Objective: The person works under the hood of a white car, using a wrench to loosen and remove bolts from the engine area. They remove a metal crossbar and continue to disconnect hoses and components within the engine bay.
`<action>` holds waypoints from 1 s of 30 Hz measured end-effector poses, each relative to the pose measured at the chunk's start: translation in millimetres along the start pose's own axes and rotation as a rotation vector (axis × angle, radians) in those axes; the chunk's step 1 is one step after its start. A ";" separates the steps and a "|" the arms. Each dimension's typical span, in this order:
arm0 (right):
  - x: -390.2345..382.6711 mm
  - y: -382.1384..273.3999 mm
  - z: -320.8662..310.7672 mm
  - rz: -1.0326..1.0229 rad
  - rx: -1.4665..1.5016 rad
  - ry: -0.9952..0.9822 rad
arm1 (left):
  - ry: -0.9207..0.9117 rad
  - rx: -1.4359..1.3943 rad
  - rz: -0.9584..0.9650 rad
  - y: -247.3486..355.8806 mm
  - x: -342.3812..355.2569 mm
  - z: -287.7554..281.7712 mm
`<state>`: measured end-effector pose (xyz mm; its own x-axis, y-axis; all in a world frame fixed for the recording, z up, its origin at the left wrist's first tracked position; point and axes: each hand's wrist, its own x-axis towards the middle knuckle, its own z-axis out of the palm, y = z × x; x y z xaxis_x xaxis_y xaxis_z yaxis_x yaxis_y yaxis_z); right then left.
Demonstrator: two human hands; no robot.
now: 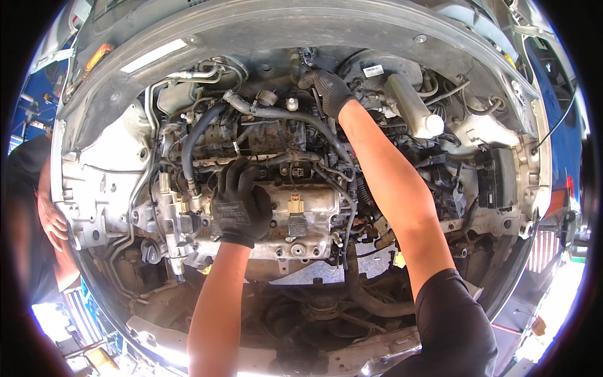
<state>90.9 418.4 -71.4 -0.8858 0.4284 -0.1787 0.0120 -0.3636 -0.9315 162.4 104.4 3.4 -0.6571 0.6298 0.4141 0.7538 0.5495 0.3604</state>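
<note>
Right hand: your right hand, in a dark textured glove, is bent at the rear of the bay beside a small dark fitting; its fingertips are hard to make out, so you cannot tell whether it grips anything.
Left hand: your left hand, in a black printed glove, lies over the engine cover with fingers bent and slightly parted; you cannot tell whether it holds anything.
Engine: silver-grey metal engine cover, mid-bay, partly hidden by your left hand; coils with tan connectors stand on it.
Obscured: your right forearm hides parts at the engine's right; the round black fan ahead is dim and partly lost in shade.
Edges: curved grey panel bounds the rear; pale metal side wall bounds the left; the round rim of the view cuts off the outermost things.
Open room: a gap lies between engine cover and fan, below your left wrist.
Obstructions: thick black rubber hose arches between your hands; grey plastic bottle with white cap stands right of your right wrist; black rectangular box sits farther right.
Surroundings: another person's hand hangs just beside the left edge; blue vehicle at far right.
</note>
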 end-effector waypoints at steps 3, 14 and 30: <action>1.6 -1.7 1.9 0.011 0.164 -0.065 | 0.004 0.017 0.033 -2.6 0.3 0.3; -4.9 -3.4 4.9 -0.045 -0.085 -0.122 | 0.032 0.022 0.038 -5.1 -2.9 0.6; 4.5 1.1 6.6 -0.308 -1.280 -0.124 | 0.007 0.050 0.034 -1.2 -0.8 0.0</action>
<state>83.8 414.4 -71.2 -0.9666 0.2494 0.0590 0.1701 0.7967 -0.5800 162.0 103.2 2.6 -0.6311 0.6446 0.4316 0.7745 0.5549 0.3036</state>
